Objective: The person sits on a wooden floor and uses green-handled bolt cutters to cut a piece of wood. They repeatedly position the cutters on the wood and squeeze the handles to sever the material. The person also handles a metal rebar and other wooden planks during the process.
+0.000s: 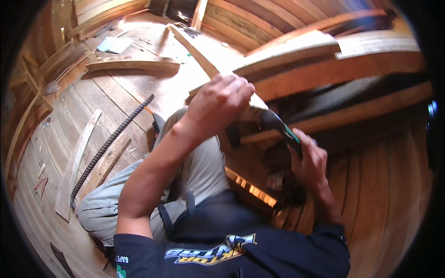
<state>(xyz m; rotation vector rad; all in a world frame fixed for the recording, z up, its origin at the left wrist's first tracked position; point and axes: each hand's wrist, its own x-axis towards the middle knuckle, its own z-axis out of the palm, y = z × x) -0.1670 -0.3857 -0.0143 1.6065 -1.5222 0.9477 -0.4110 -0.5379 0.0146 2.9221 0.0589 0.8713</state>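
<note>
My left hand (221, 99) is closed over a long wooden strip (197, 53), pressing it down near its close end. The strip slants from the far middle of the floor toward my right. In my right hand (309, 160) is the green and black handle of a hand saw (274, 121). Its grey blade runs up and left to the strip's end, just right of my left hand. The blade's edge is blurred, so how deep it sits in the wood cannot be made out. The strip passes over stacked planks in front of my knees.
Thick planks (333, 76) lie stacked ahead and right. On the plank floor at left are a ribbed steel bar (111, 141), a pale board (78, 164) and a short beam (134, 66). A dark gap with a can-like object (277, 180) is beside my right knee.
</note>
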